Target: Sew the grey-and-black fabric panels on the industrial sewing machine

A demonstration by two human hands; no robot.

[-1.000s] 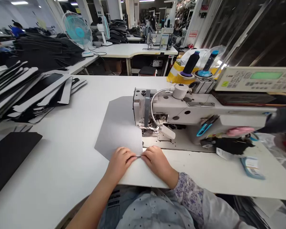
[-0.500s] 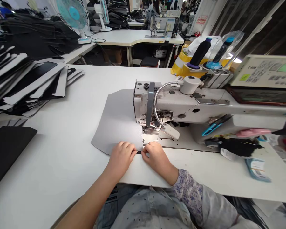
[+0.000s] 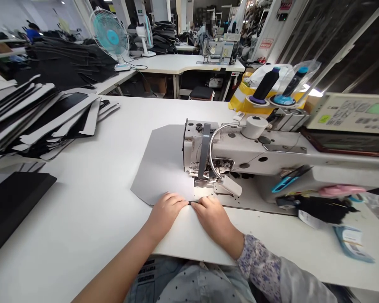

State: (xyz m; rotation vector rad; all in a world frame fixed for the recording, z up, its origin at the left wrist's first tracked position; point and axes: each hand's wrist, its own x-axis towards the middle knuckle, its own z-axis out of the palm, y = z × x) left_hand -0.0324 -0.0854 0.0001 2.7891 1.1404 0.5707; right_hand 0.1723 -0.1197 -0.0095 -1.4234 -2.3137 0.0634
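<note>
Mostly crowded from noon round to three, reading the clock from between left hand (image 3: pixel 167 212) and right hand (image 3: pixel 214 216). At twelve, the head of an industrial sewing machine (image 3: pixel 192 141), standing over the right side of a grey panel (image 3: pixel 161 164) and hiding part of it. Toward two, a pale lamp (image 3: pixel 230 185) on a flexible metal neck, near the right fingers. Farther off at one, two thread cones (image 3: pixel 267 82) beside a yellow-and-white bag (image 3: pixel 240 94); at two, a control unit (image 3: pixel 337 110) with a green display. At three, a blue-handled cutter (image 3: pixel 286 184) and a blue packet (image 3: pixel 353 244) on the white tabletop (image 3: pixel 97 210). At ten, a heap of black and white cut pieces (image 3: pixel 44 118); at nine, a black panel (image 3: pixel 15 206), well apart. At eleven, beyond, a turquoise-bladed fan (image 3: pixel 112 37).

Lying flat from about ten to twelve of the grip, the grey panel, with its near edge partly under the left hand. Pinched together in both grips, fingertips nearly meeting, a dark strip (image 3: pixel 190 203) at the panel's near right corner. Too small to tell as separate strip or panel edge.
</note>
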